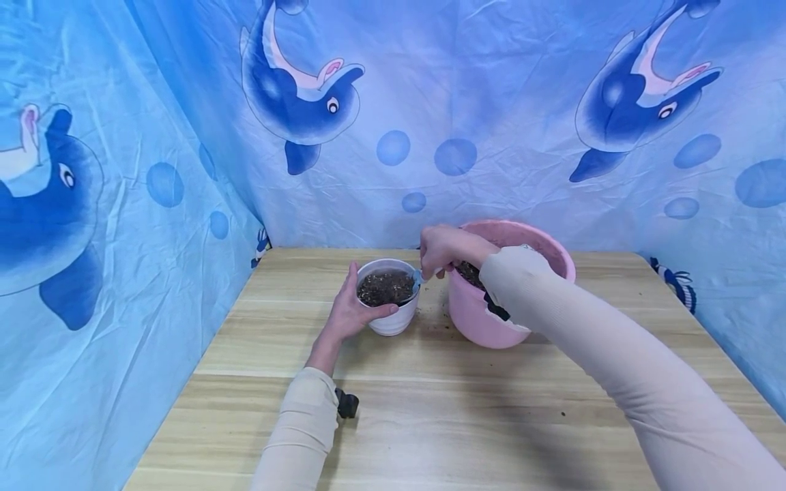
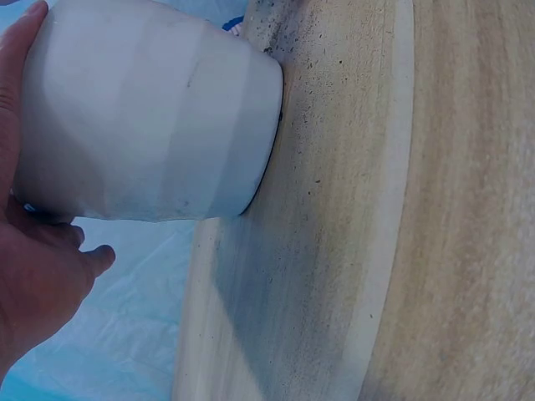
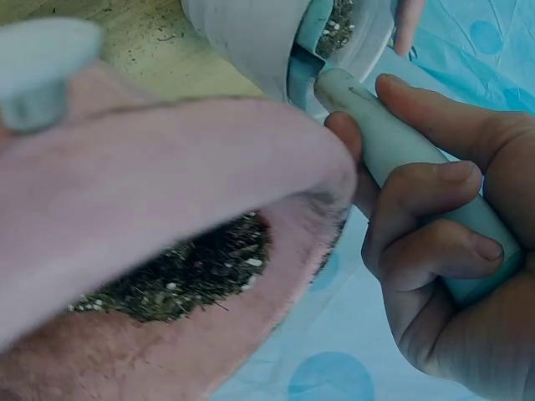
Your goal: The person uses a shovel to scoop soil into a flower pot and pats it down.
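Note:
A white flowerpot stands upright on the table with dark soil in it. My left hand grips its left side, the thumb along the near rim and the fingers round the far side; the left wrist view shows the pot's wall close up. My right hand is curled round the light blue handle of a small trowel. The trowel's blade is over the pot's right rim, partly inside. Below the right forearm stands a pink bucket holding more soil.
The wooden table has soil crumbs scattered between the pot and the bucket. Blue cloth with dolphins hangs behind and at both sides. A pale round knob shows near the bucket's rim in the right wrist view.

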Demonstrator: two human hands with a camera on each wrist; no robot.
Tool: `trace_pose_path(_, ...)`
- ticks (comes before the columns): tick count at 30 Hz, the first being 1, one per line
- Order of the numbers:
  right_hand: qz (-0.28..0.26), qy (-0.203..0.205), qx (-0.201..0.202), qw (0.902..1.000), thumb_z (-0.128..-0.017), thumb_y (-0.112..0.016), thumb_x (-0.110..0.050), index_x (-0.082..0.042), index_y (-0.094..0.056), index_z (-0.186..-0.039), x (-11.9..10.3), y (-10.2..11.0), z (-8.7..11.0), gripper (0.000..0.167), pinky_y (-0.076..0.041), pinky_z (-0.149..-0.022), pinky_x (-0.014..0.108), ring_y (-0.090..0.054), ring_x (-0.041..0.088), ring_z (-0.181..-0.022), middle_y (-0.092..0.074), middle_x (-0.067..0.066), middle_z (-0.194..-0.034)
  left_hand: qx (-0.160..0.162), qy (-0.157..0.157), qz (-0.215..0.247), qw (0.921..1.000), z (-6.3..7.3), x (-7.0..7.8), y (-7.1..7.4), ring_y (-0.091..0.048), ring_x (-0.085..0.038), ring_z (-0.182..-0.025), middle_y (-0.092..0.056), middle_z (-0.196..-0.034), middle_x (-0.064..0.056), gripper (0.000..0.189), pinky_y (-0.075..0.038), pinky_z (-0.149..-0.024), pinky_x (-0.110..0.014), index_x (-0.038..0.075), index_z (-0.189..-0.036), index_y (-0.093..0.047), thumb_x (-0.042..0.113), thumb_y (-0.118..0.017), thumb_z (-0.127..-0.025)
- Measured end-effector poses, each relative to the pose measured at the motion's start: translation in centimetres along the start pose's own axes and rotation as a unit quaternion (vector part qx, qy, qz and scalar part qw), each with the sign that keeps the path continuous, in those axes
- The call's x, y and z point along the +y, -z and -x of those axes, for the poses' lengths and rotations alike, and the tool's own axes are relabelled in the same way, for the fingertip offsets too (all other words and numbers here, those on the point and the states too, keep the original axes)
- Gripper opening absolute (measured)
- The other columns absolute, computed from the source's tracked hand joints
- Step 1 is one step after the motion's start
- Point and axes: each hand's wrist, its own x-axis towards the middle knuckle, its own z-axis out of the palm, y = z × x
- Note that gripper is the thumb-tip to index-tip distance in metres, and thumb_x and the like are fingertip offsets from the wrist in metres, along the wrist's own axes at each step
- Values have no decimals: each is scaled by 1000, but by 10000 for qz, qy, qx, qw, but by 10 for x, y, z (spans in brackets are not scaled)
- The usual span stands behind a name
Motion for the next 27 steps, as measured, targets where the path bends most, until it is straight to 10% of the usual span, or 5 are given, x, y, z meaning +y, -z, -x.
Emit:
trace_pose_path(18,77,-123,-448,9989,-83,-70,-12,-6,-72,-75,0,25,16,10,-30,-40,22,-36,10,-42,-57,3,-56,-24,65,55,10000,1,2,0,-9,-22,-147,-8,-162,-6,135,-12,-119,-42,14,-156,2,40,-91,-61)
trace_pose_path(27,-733,358,-197,9965,-83,-69,-8,-4,-76,-95,24,37,36,13,-31,-43,22,-33,8,-42,-68,8,-72,-79,80,165,9998,1,2,0,-5,-20,-147,-4,-162,-1,135,-10,-119,-43,18,-155,5,38,-91,-62)
